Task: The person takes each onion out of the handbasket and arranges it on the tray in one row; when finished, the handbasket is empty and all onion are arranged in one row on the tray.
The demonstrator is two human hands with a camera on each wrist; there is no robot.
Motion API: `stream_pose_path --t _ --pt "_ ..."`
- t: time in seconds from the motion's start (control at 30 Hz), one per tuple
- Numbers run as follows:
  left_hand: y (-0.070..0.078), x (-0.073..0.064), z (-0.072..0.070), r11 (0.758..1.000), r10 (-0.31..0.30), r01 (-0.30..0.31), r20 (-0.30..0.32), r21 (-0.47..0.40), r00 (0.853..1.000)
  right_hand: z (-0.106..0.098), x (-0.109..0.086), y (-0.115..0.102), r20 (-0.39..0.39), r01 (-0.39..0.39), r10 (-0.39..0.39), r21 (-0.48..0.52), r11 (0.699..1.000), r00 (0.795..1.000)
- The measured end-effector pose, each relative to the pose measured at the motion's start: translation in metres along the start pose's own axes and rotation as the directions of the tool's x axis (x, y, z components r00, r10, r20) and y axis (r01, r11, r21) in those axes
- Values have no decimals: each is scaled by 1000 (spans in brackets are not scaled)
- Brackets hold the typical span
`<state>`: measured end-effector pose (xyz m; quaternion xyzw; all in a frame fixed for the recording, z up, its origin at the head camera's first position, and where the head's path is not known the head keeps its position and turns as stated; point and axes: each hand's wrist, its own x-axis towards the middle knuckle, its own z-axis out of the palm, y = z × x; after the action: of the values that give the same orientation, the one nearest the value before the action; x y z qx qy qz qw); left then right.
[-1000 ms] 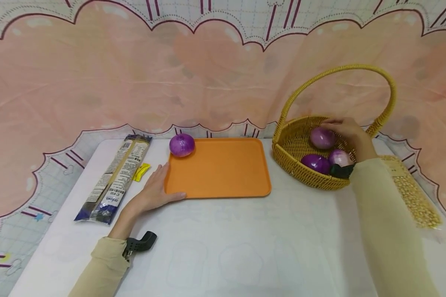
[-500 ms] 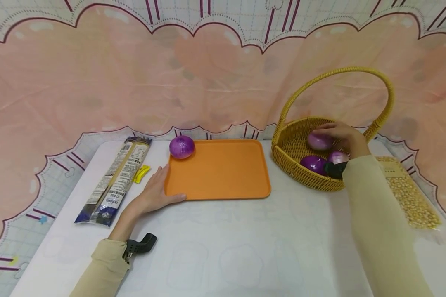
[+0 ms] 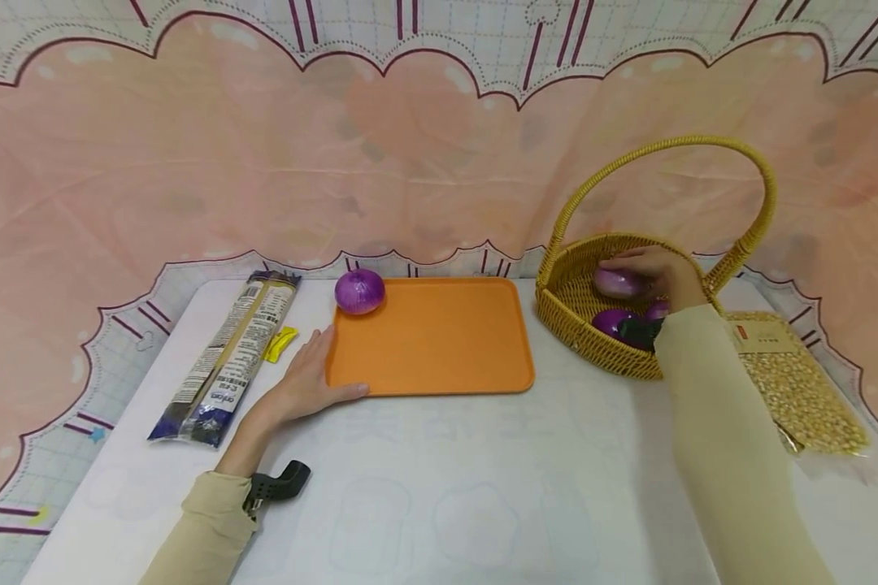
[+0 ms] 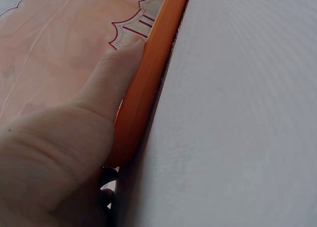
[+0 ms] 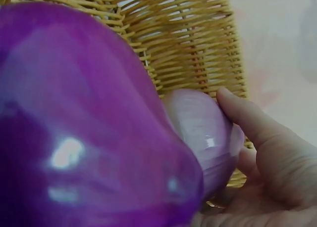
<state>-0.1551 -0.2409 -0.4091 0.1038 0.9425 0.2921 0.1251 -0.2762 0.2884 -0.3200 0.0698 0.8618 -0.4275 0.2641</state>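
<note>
My right hand (image 3: 662,272) is inside the wicker basket (image 3: 581,337), holding a pale purple onion (image 3: 616,283). In the right wrist view, thumb and fingers curl round this onion (image 5: 200,133), while a darker onion (image 5: 94,118) fills the near left. Two other onions lie low in the basket, partly hidden by the wrist camera and sleeve. My left hand (image 3: 309,382) rests at the orange tray's (image 3: 439,341) near left corner, fingers along its left side. The left wrist view has the straight thumb (image 4: 116,73) against the rim. A purple onion (image 3: 360,291) sits on the tray's far left corner.
Left of the tray lie a long printed packet (image 3: 227,361) and a small yellow wrapper (image 3: 280,344). A clear bag of yellow kernels (image 3: 801,390) lies right of the basket, partly behind the right sleeve. The basket's tall handle (image 3: 702,141) arches overhead. A patterned cloth (image 3: 424,179) hangs behind.
My right hand has shifted slightly left within the basket, and the onion it holds has moved left with it. The left hand stays on the tray.
</note>
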Motion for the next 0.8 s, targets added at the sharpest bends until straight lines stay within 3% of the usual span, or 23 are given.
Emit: stream_pose_path --t 0.23,0.5,0.8 --pt "1 1 0 1000 2 -2 -2 1 1000 5 4 -6 -42 -63 66 70 996 997" --pt "1 0 -2 1000 -4 4 -4 -1 1000 11 10 -10 -108 -51 69 160 986 992" --pt "1 -1 -1 1000 0 0 -1 3 1000 18 9 -11 -200 -47 79 161 986 977"
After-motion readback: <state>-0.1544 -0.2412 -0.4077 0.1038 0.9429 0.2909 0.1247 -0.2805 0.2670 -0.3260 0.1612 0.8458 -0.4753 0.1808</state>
